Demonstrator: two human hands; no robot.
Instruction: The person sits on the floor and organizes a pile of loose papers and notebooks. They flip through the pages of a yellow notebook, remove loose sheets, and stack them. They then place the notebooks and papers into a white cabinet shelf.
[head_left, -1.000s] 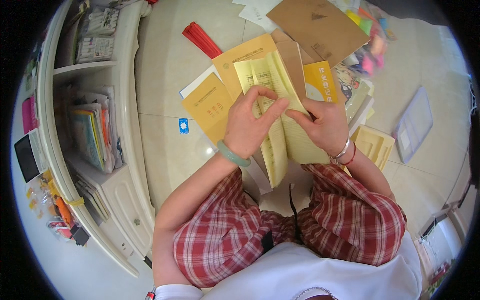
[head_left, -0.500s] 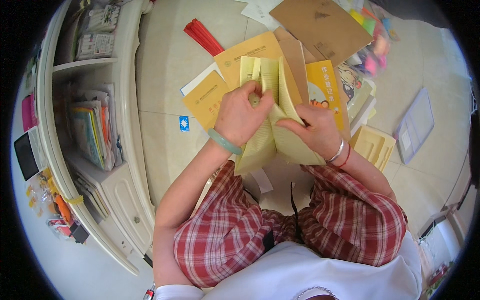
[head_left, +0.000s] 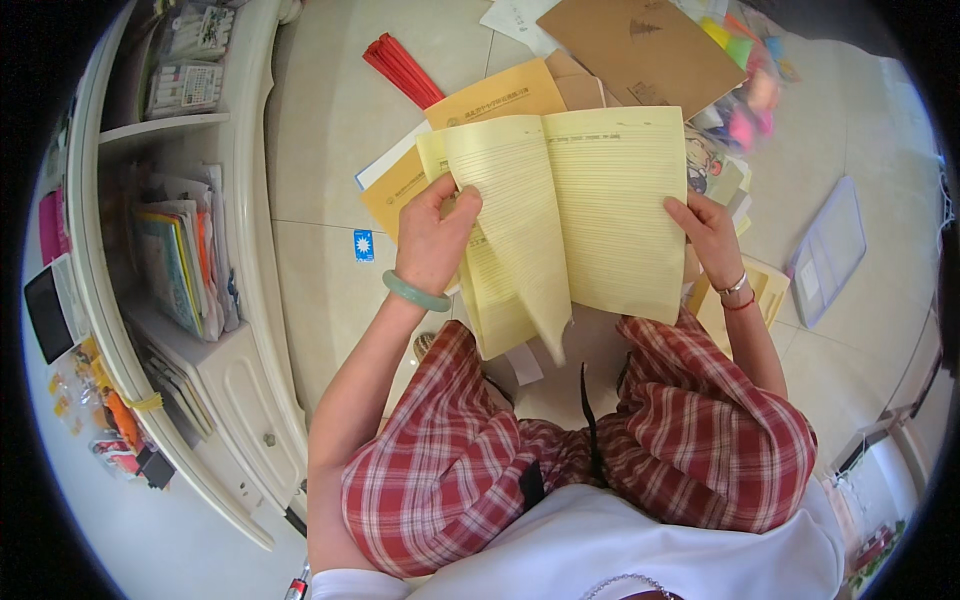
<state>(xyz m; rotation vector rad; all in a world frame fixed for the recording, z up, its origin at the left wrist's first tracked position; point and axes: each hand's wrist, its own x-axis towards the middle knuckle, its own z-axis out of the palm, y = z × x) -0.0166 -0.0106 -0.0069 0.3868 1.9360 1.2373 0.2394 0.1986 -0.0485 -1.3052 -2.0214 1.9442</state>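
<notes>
An exercise book [head_left: 620,220] with yellowish lined pages lies spread open in the air above my knees. My left hand [head_left: 436,232], with a green bangle at its wrist, pinches the left-hand pages by their outer edge. One page curls loosely across the middle, its lower corner hanging down. On the other side my right hand [head_left: 710,235] grips the right edge, thumb on top of the page. A few lines of writing show near the top of the right page; most of it is bare ruling. Behind the book, tan-covered notebooks [head_left: 500,92] lie partly hidden on the floor.
Red strips [head_left: 402,70] lie beyond the notebooks, beside a large brown folder [head_left: 640,50]. Colourful plastic-wrapped items [head_left: 755,90] sit at the far right. A cream tray [head_left: 765,290] and a clear plastic case [head_left: 830,250] are to my right. A white shelf unit [head_left: 250,280] stands left.
The exercise book has gone from half closed to spread wide. My hands have moved apart, the left one leftward and the right one rightward to the outer edges.
</notes>
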